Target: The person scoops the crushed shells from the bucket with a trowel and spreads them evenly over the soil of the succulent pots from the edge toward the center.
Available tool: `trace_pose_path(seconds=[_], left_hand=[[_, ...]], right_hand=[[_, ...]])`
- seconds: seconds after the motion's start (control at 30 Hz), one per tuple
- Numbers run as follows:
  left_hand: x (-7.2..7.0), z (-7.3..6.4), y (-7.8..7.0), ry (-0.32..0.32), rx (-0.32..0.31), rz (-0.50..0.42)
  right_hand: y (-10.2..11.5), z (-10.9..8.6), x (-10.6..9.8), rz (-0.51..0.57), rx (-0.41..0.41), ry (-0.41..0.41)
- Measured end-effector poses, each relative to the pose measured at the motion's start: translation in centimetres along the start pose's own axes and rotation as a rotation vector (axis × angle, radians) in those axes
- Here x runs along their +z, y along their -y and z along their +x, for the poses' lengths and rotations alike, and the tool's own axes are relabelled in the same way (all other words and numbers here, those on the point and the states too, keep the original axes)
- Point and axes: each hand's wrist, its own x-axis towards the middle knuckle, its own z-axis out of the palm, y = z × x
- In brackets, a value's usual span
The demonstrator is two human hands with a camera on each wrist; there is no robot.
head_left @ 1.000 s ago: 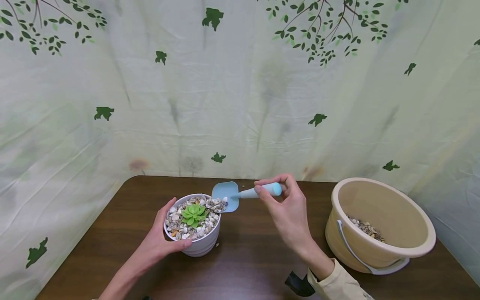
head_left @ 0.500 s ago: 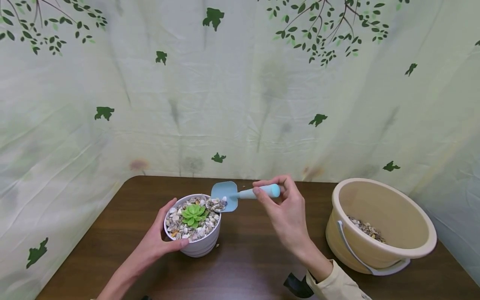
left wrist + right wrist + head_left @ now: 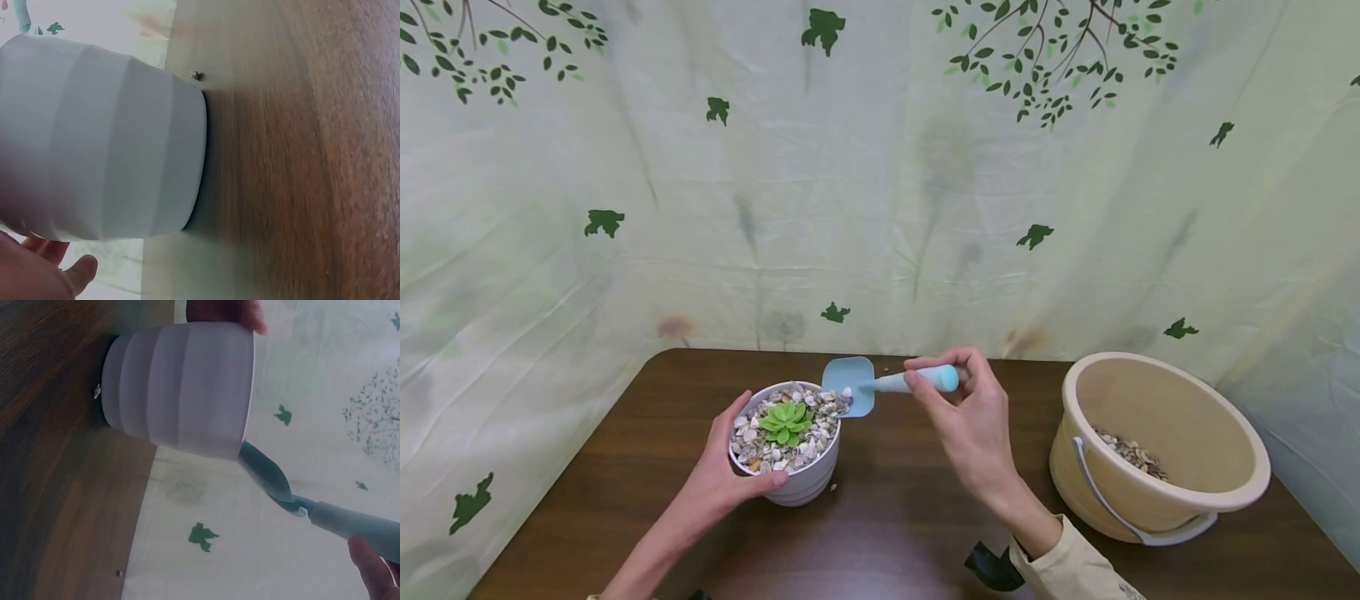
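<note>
A white ridged flower pot (image 3: 801,487) stands on the table, filled with small shells (image 3: 760,450) around a green succulent (image 3: 786,423). My left hand (image 3: 722,475) grips the pot from the left, thumb across its near side below the rim and fingers round the far side. In my right hand (image 3: 973,425) I pinch the handle of a light blue trowel (image 3: 853,375) between thumb and fingers. The trowel's blade tilts down at the pot's right rim, with a few shells at its lower edge. The right wrist view shows the blade tip (image 3: 250,456) right at the rim.
On the right stands a beige bucket (image 3: 1067,475) with a grey handle and a heap of shells (image 3: 1127,454) inside. A stray shell (image 3: 833,487) lies beside the pot on the brown table (image 3: 880,517). A leaf-printed curtain (image 3: 880,208) hangs behind the table.
The clump of shells on the trowel's blade has thinned and slid into the pot at its right rim. Both hands keep nearly the same place; the head view has shifted slightly.
</note>
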Motion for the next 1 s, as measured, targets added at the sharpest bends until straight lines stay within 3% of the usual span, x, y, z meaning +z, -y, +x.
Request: trace_pose_path(seconds=[0.1,0.33,0.6,0.73,1.0], left_hand=[[-0.2,0.0,0.0,0.016,-0.002,-0.001],[-0.9,0.1,0.0,0.091,-0.009,-0.149],[-1.1,0.2,0.4,0.087,0.02,-0.144],[-1.2,0.2,0.4,0.074,0.028,-0.105],[-1.0,0.2,0.3,0.027,0.041,0.105]], right_hand=[[0.0,0.0,0.0,-0.008,-0.001,-0.003],[-0.1,0.0,0.0,-0.011,-0.002,-0.002],[-0.1,-0.1,0.1,-0.026,-0.01,0.001],[0.0,-0.1,0.3,-0.031,-0.018,-0.002],[0.1,-0.4,0.6,-0.019,-0.026,0.005]])
